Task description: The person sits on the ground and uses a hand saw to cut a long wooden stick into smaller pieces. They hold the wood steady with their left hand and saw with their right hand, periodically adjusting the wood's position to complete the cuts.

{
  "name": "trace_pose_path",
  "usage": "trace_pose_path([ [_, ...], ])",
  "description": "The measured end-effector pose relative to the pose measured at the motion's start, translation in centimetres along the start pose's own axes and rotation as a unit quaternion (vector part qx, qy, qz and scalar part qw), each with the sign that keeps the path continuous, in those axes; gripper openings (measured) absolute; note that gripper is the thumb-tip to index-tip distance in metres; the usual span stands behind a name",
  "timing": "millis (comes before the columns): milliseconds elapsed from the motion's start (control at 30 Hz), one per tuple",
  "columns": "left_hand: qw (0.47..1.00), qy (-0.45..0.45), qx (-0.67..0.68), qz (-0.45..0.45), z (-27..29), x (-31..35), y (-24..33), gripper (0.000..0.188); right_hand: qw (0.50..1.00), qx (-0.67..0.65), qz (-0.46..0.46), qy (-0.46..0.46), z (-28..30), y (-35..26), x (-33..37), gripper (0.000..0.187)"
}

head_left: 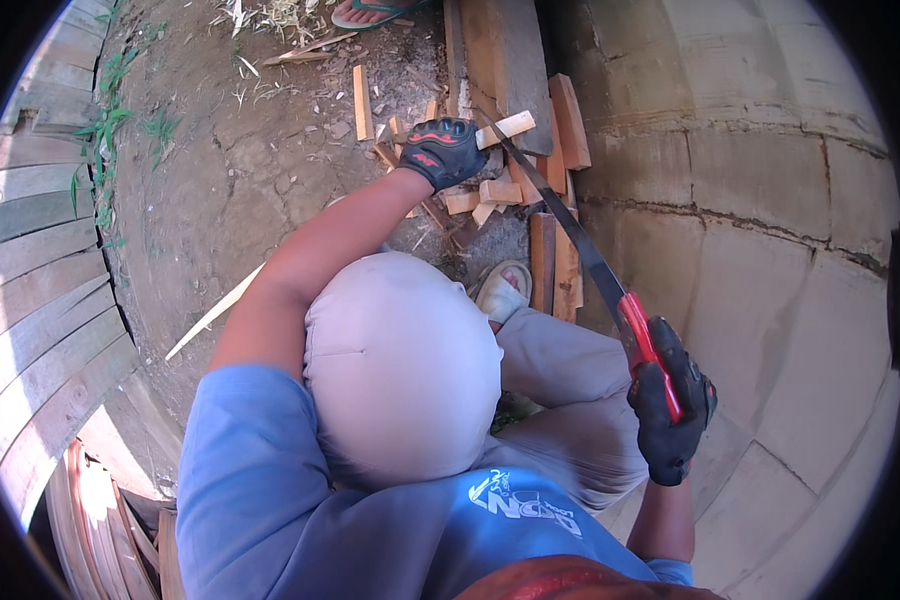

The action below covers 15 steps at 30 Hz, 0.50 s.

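Observation:
My left hand [442, 150], in a black glove with red marks, is shut on a pale wooden stick [506, 127] that lies across a dark plank [510, 60]. My right hand [670, 400], in a black glove, grips the red handle of a hand saw [580, 240]. The saw's dark blade runs up and left, and its tip meets the stick just beside my left hand. My bent knee in light trousers fills the middle of the view.
Several short cut wood blocks [490, 190] lie on the dirt below the stick. Longer boards [555, 260] rest beside my sandalled foot [503, 290]. A concrete wall [770, 180] is at right, stacked planks [30, 300] at left. Another person's foot in a sandal [370, 12] shows at the top.

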<state>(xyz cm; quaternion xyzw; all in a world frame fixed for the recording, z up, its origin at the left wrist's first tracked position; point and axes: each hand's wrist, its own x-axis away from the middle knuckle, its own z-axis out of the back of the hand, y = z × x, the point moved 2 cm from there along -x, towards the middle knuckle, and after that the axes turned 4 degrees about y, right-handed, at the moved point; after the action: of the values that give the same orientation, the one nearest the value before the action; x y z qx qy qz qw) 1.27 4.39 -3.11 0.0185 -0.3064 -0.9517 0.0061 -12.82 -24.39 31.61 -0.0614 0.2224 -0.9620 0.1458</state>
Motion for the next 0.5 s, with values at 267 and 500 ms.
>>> trace_pose_path([
  [267,0.999,0.019,-0.033,0.009,0.4,0.3,0.6,0.042,0.997,-0.015,0.075,0.013,-9.9,-2.2,-12.6,0.034],
  [500,0.999,0.008,-0.037,0.013,0.0,0.1,0.0,0.045,0.993,-0.068,0.101,0.005,-15.0,-0.1,-14.2,0.038],
])
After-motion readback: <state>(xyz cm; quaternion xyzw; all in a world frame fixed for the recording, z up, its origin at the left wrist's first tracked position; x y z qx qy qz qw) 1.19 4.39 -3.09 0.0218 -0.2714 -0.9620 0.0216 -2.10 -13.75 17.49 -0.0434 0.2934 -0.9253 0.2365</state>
